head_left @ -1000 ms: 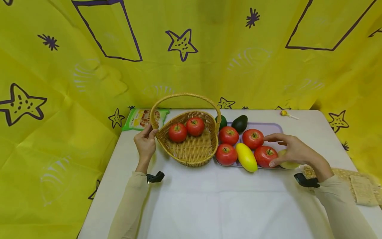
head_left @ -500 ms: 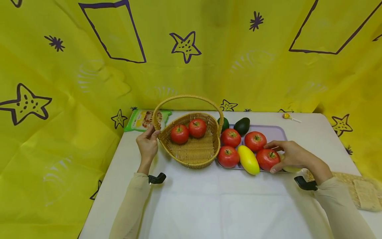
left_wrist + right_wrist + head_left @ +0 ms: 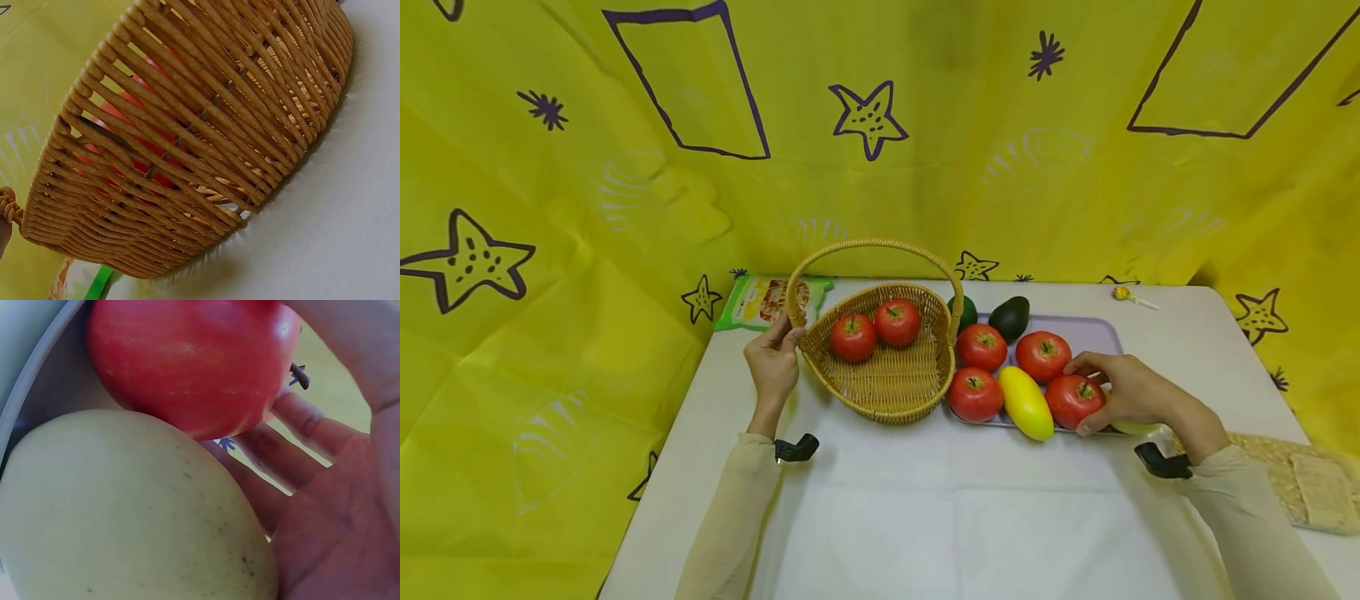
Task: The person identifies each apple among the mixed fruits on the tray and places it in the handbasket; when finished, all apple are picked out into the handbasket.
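My left hand (image 3: 772,368) pinches the wicker basket (image 3: 883,390) where the handle (image 3: 880,243) meets the left rim. Two red apples (image 3: 853,337) lie inside the basket; red also shows through its woven wall (image 3: 206,112) in the left wrist view. My right hand (image 3: 1138,392) has its fingers and thumb around a red apple (image 3: 1074,400) at the right front of the lilac tray (image 3: 1090,333). In the right wrist view this apple (image 3: 194,362) touches the curled fingers (image 3: 275,453), beside a pale yellow-green fruit (image 3: 131,506) with dark specks.
Several more red apples (image 3: 1042,356), a yellow mango (image 3: 1026,403) and a dark green avocado (image 3: 1010,317) are on the tray. Behind the basket lies a green food packet (image 3: 760,302). A lollipop (image 3: 1133,297) is at the back right, a woven mat (image 3: 1262,454) at the right.
My right hand has come down and its fingers have closed around the front right apple. The left hand stays at the basket. The whole view has shifted slightly.
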Demonstrator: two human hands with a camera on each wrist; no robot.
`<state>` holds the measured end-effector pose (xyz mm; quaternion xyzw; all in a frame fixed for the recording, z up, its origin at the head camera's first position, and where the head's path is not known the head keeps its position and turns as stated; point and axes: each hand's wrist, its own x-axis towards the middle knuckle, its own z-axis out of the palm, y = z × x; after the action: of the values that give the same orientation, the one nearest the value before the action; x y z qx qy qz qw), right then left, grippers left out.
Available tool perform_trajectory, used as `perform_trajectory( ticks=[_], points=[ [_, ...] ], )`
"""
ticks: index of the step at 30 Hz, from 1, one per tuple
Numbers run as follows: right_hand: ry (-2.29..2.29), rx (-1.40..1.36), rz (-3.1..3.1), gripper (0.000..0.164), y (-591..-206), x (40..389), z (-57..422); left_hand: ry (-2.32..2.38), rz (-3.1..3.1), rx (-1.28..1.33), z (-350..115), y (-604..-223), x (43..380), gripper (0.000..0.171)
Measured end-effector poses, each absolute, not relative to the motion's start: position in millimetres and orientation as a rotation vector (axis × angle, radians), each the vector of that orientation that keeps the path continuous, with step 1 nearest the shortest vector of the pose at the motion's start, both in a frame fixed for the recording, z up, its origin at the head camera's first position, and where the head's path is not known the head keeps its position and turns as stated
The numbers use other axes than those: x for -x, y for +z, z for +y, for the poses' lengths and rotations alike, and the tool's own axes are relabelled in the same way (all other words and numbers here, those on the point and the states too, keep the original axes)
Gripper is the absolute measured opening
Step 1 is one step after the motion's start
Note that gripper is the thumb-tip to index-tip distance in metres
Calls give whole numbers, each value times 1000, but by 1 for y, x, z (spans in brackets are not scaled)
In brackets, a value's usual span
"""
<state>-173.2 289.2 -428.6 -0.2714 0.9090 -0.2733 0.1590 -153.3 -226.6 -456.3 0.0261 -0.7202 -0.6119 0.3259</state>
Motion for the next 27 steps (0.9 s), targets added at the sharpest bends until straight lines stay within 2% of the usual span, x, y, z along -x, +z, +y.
perform_trajectory(
  ticks=[9,16,20,27],
  points=[
    [-793,803,2626,74,-428,173,292,-1591,-1871,-100,-228,-465,157,39],
    [-826,761,2654,76,-415,170,296,-1596,-1884,-59,-220,-438,142,38],
    [-879,716,2664,76,-403,168,296,-1587,-1874,-43,-220,-438,142,37],
    [-1130,868,2595,72,-394,170,293,-1640,-1839,-7,-220,-440,144,37]
  ],
)
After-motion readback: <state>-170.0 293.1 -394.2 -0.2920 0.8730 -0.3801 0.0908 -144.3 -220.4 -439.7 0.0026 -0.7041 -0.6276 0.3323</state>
